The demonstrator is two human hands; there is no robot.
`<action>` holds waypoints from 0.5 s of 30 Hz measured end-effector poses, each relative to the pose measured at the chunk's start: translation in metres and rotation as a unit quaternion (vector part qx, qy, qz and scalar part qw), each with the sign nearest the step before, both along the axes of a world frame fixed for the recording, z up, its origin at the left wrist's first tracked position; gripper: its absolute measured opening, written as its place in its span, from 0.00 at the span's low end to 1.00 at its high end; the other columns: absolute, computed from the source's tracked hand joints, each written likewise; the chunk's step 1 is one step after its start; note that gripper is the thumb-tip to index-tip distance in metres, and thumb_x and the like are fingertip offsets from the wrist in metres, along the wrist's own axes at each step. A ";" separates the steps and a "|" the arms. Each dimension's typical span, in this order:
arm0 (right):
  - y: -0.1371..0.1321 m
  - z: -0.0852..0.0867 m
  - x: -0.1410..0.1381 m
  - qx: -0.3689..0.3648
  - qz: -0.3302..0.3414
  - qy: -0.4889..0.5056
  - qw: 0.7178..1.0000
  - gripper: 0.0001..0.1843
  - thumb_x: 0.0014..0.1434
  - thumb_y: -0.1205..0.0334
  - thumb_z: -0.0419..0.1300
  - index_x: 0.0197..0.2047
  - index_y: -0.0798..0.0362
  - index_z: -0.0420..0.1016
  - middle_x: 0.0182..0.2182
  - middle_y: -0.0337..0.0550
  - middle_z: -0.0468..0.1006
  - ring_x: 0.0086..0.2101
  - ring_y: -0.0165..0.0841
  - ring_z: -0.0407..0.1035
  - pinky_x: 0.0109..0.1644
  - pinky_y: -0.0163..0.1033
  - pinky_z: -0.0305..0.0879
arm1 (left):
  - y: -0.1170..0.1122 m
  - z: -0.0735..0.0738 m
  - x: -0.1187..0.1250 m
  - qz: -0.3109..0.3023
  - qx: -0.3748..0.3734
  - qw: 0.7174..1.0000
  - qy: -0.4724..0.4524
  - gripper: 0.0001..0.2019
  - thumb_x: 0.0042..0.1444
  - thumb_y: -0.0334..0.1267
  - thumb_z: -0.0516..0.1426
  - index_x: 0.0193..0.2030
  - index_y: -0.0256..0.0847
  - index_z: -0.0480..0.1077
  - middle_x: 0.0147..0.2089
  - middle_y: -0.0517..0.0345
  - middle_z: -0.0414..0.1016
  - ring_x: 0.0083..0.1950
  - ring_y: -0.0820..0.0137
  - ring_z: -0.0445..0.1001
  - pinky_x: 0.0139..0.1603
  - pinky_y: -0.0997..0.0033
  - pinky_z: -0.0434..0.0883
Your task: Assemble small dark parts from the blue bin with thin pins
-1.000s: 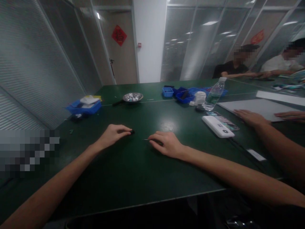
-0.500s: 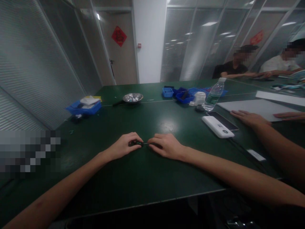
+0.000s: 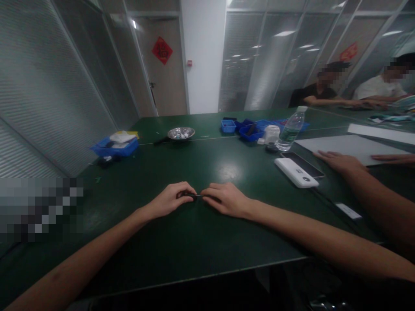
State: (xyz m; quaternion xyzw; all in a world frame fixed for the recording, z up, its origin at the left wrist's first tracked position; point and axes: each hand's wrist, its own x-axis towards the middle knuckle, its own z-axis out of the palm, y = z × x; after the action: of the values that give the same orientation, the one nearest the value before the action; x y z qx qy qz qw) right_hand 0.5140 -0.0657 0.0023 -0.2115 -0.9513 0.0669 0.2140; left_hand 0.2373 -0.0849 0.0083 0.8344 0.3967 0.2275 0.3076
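My left hand (image 3: 173,198) is closed round a small black object (image 3: 194,197) just above the green table, in the middle of the head view. A thin, pale metal shaft (image 3: 199,195) reaches from that object toward my right fingertips. My fingers cover most of the black object, so its kind is unclear. Facing it, my right hand (image 3: 225,198) has its thumb and fingers pinched at the shaft's other end. Whatever sits inside that pinch is hidden. Only a narrow gap separates the two hands.
A power bank (image 3: 296,172) and a phone (image 3: 303,164) lie right of my hands, near a water bottle (image 3: 291,131). Another person's hand (image 3: 340,162) rests on a grey board (image 3: 356,144). Blue bins (image 3: 251,133), a metal pan (image 3: 180,134) and a blue basket (image 3: 119,149) stand farther back.
My left hand has shifted very slightly right, narrowing the gap. The black object has turned in its fingers and less of it shows. My right hand stays in place.
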 end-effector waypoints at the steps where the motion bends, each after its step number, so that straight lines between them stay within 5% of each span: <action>1: 0.000 0.000 0.000 -0.003 0.002 -0.001 1.000 0.16 0.75 0.56 0.52 0.56 0.54 0.77 0.40 0.46 0.79 0.34 0.32 0.72 0.37 0.36 0.64 | 0.000 -0.001 0.000 -0.002 0.005 1.000 0.000 0.10 0.67 0.41 0.61 0.51 0.41 0.77 0.44 0.55 0.74 0.39 0.69 0.69 0.40 0.70 0.65; 11: 0.000 0.002 0.000 -0.034 0.010 0.007 0.999 0.17 0.76 0.56 0.51 0.58 0.55 0.76 0.42 0.48 0.79 0.36 0.33 0.73 0.40 0.37 0.67 | 0.001 0.002 0.000 -0.004 -0.036 0.999 -0.013 0.13 0.68 0.45 0.59 0.51 0.41 0.77 0.38 0.57 0.74 0.36 0.70 0.68 0.37 0.71 0.65; 15: 0.002 0.002 -0.001 -0.034 0.028 -0.005 0.999 0.17 0.76 0.55 0.51 0.57 0.55 0.76 0.42 0.48 0.79 0.36 0.32 0.73 0.39 0.37 0.67 | -0.002 0.003 0.004 -0.027 -0.035 0.999 -0.027 0.11 0.66 0.44 0.61 0.49 0.40 0.77 0.43 0.55 0.75 0.40 0.68 0.71 0.42 0.69 0.68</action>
State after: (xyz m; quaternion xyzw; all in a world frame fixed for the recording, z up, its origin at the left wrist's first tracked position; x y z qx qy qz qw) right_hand 0.5127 -0.0642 0.0039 -0.1923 -0.9551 0.1041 0.1999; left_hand 0.2410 -0.0866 0.0113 0.8271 0.3730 0.2279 0.3533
